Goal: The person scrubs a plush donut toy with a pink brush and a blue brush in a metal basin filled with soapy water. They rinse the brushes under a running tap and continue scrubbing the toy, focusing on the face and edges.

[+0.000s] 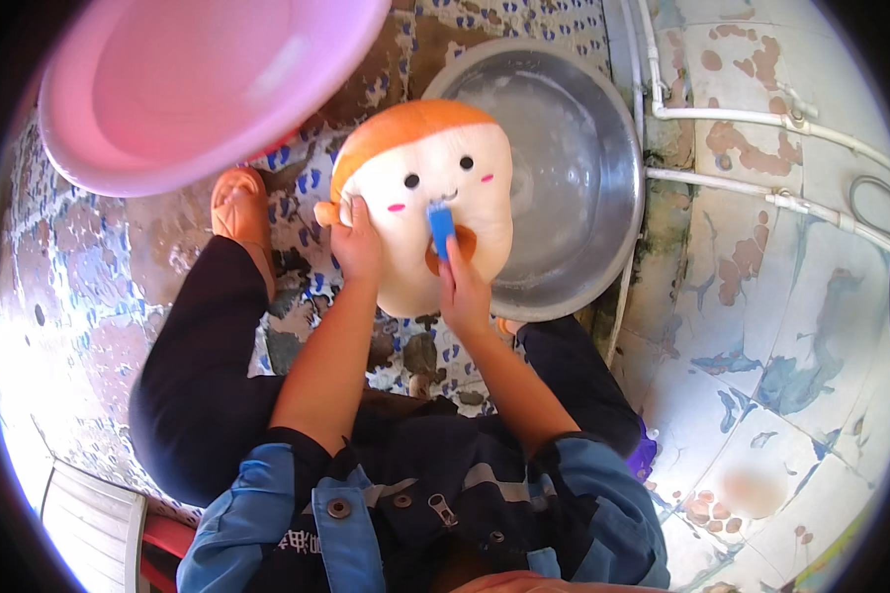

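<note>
A bread-shaped plush toy (427,158), cream with an orange top and a small stitched face, is held in front of me, overlapping the near left side of a metal basin (618,188). My left hand (356,247) grips the toy's left edge, just below a small orange knob; the fingers behind it are hidden. In my right hand (465,296) is a blue brush (441,229), its pale bristles against the toy's front just under the mouth. Below the brush, an orange-brown patch (465,240) on the toy is partly covered by it and my fingers.
A large pink basin (218,148) stands at the far left. White pipes (722,116) run along the stained tiled wall on the right. My left foot wears an orange slipper (239,203). A pale slatted piece of furniture (94,524) is at the near left.
</note>
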Tool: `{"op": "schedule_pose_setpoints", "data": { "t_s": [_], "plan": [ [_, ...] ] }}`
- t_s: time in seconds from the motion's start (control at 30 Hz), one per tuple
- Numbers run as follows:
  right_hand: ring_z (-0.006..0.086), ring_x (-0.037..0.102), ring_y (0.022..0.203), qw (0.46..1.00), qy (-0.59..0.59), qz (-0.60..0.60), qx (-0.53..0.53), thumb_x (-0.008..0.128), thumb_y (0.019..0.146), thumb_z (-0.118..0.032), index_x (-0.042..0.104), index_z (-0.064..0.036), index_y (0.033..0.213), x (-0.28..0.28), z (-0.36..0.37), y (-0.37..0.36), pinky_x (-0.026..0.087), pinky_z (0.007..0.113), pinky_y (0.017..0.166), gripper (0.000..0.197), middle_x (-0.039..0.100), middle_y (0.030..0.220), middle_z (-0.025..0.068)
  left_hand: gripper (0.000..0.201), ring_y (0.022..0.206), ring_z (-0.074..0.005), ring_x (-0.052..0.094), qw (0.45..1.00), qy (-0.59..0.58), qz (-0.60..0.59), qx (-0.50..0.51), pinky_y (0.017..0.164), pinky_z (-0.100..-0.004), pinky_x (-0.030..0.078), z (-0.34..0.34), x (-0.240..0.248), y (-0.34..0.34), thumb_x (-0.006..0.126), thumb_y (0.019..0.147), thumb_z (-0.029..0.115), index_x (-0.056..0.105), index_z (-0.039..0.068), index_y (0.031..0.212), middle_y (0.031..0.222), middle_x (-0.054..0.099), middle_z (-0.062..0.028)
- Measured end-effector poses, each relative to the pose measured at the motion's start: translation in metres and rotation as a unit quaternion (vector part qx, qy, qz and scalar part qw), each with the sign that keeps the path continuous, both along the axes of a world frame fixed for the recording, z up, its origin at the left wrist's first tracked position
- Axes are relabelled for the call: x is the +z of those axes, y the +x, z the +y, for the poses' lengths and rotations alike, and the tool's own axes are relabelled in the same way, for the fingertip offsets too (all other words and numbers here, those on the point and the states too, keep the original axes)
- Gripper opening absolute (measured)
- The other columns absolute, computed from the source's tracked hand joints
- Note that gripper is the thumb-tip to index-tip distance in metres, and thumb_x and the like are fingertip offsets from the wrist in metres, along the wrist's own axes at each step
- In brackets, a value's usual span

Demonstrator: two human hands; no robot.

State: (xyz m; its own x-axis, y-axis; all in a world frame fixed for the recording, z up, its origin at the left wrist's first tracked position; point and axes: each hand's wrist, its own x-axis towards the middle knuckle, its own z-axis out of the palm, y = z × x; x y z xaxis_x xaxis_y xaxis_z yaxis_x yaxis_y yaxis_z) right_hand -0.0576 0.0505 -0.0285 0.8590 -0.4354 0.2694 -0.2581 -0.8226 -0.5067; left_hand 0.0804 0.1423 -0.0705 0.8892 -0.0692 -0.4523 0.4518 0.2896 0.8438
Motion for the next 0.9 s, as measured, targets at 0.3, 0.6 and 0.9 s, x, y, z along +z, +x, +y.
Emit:
{"op": "schedule_pose_setpoints", "data": {
  "t_s": [0.3,0.6,0.9],
  "plan": [
    [0.0325,0.059,0.068,0.988,0.107,-0.010,-0.107,0.048,0.092,-0.016,0.043,-0.0097,0.134,0.017,-0.011,0.066,0.047,0.037,0.061,0.043,0.060,0.078,0.0171,0.032,0.087,-0.0152,0.057,0.994,0.096,0.050,-0.022,0.078,-0.0282,0.045,-0.005,0.016,0.006,0.049,0.095,0.022,0.057,-0.006,0.107,0.099,0.062,-0.0081],
    [0.0339,0.062,0.079,0.946,0.140,0.056,-0.286,0.048,0.091,-0.016,0.046,-0.0032,0.129,0.034,-0.075,0.101,0.048,0.038,0.069,0.040,0.063,0.091,0.0213,0.034,0.091,-0.0149,0.056,0.997,0.060,0.041,-0.035,0.080,-0.0282,0.044,-0.009,0.012,-0.006,0.048,0.095,0.023,0.054,-0.005,0.112,0.103,0.060,-0.0077],
    [0.0336,0.064,0.078,0.952,0.150,-0.084,-0.254,0.046,0.092,-0.016,0.046,0.0011,0.128,0.021,-0.031,0.102,0.049,0.036,0.069,0.040,0.063,0.094,0.0232,0.035,0.087,-0.0147,0.057,0.996,0.000,0.089,-0.029,0.078,-0.0281,0.045,-0.002,0.020,-0.005,0.048,0.095,0.026,0.053,-0.004,0.113,0.102,0.060,-0.0077]
  ]
}}
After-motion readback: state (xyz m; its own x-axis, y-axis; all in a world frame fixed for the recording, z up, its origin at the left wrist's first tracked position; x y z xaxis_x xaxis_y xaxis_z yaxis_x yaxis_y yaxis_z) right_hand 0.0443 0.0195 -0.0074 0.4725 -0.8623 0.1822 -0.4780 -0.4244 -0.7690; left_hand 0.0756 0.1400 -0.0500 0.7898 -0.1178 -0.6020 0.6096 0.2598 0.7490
